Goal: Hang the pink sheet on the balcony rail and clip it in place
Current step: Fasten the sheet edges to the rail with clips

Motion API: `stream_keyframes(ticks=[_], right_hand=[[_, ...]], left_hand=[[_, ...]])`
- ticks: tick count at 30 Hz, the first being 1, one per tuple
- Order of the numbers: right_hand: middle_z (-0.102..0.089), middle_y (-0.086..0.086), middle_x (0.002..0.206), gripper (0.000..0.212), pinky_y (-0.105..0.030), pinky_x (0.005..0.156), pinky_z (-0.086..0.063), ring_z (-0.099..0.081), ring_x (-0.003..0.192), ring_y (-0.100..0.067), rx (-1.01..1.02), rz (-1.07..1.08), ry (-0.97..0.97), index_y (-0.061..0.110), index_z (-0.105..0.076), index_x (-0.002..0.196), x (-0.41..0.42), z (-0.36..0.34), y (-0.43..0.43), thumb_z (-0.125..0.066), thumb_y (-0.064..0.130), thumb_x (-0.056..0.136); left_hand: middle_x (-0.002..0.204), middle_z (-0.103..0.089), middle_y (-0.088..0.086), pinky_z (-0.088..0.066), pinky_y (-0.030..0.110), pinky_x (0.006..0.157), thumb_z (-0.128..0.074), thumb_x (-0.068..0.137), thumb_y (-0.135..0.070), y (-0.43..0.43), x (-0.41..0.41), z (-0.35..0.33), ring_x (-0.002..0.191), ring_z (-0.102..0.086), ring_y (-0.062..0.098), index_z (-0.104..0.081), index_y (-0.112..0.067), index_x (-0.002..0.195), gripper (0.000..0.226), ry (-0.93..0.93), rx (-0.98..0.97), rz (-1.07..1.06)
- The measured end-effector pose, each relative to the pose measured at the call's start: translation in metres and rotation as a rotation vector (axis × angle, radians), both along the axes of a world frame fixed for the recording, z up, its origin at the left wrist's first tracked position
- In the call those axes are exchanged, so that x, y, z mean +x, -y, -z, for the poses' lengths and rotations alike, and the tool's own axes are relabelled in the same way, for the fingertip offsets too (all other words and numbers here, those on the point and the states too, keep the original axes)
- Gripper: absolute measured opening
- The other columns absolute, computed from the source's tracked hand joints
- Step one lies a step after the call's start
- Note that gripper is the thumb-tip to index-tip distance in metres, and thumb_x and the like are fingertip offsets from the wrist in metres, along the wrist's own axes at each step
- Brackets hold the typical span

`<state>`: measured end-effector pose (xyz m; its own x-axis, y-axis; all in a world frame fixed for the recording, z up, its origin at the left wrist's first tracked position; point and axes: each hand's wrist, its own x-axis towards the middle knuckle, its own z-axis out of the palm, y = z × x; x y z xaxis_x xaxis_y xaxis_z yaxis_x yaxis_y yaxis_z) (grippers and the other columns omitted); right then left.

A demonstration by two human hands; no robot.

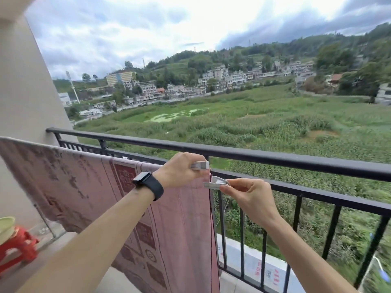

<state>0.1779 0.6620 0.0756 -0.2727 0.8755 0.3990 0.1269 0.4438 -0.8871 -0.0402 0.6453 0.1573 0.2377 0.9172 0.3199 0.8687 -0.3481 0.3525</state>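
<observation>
The pink patterned sheet (pixel 179 218) hangs over the lower bar of the black balcony rail (pixel 296 159), draped down on the near side. My left hand (pixel 179 169), with a black watch on the wrist, holds a grey clip (pixel 201 165) at the sheet's top right corner, by the rail. My right hand (pixel 245 194) pinches a second grey clip (pixel 215 182) just below and to the right of it, beside the sheet's right edge.
A red plastic stool (pixel 17 248) with a pale green item on it stands at the far left on the balcony floor. A beige wall (pixel 25 92) closes the left side. Beyond the rail lie green fields and houses far below.
</observation>
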Motion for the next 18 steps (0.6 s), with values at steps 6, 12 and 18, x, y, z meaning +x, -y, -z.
stream_keyframes(ticks=[6, 12, 18], right_hand=[[-0.077, 0.013, 0.078, 0.027, -0.030, 0.069, -0.061, -0.072, 0.070, -0.009, 0.032, 0.011, 0.031, 0.025, -0.078, 0.103, -0.007, 0.000, -0.009, -0.082, 0.036, 0.078], [-0.066, 0.019, 0.115, 0.071, -0.023, 0.080, -0.057, -0.069, 0.086, 0.004, 0.013, -0.054, 0.227, 0.033, -0.056, 0.134, 0.010, 0.010, -0.014, -0.075, 0.062, 0.072], [-0.074, 0.014, 0.102, 0.036, -0.035, 0.085, -0.059, -0.071, 0.091, -0.006, -0.245, -0.047, 0.053, 0.032, -0.068, 0.113, 0.034, 0.098, 0.026, -0.070, 0.053, 0.084]], left_hand=[[0.072, -0.063, -0.005, -0.039, 0.024, 0.059, -0.069, 0.088, -0.038, 0.004, 0.005, 0.001, 0.063, -0.053, 0.006, -0.067, -0.024, 0.082, 0.015, -0.024, 0.007, -0.080], [0.078, -0.063, -0.007, -0.039, 0.023, 0.064, -0.065, 0.091, -0.036, 0.028, 0.010, 0.003, 0.072, -0.056, 0.006, -0.070, -0.027, 0.090, 0.010, 0.109, 0.211, -0.188], [0.070, -0.045, -0.001, -0.035, 0.027, 0.057, -0.056, 0.092, -0.051, 0.084, 0.019, 0.117, 0.059, -0.040, 0.014, -0.054, -0.021, 0.087, 0.030, 0.809, -0.233, -0.218]])
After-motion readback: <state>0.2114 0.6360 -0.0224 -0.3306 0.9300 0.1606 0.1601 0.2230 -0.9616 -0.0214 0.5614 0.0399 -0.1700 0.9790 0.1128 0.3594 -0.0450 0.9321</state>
